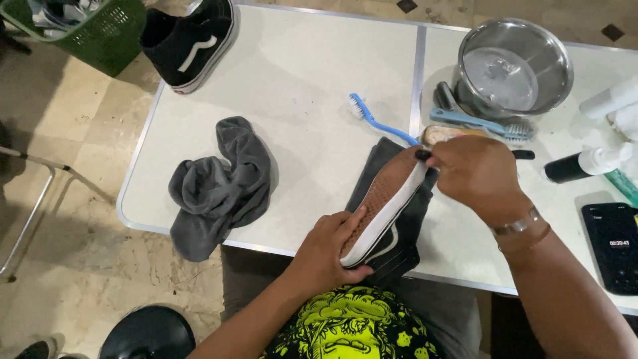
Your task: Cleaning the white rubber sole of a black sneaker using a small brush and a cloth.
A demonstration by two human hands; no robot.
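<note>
My left hand (330, 247) grips the heel end of a black sneaker (385, 203) turned on its side, brown sole and white rim facing up. My right hand (473, 171) is closed on a small black-tipped tool (423, 155) pressed at the toe end of the white rim. The shoe rests on a dark cloth (372, 166) at the near edge of the white table (299, 73). A bracelet circles my right wrist.
A second black sneaker (191, 41) lies at the far left corner, near a green basket (100, 33). A grey rag (222, 183) sits left. Blue brushes (379, 121), a steel bowl (513, 66), a spray bottle (588, 163) and a phone (615, 242) lie right.
</note>
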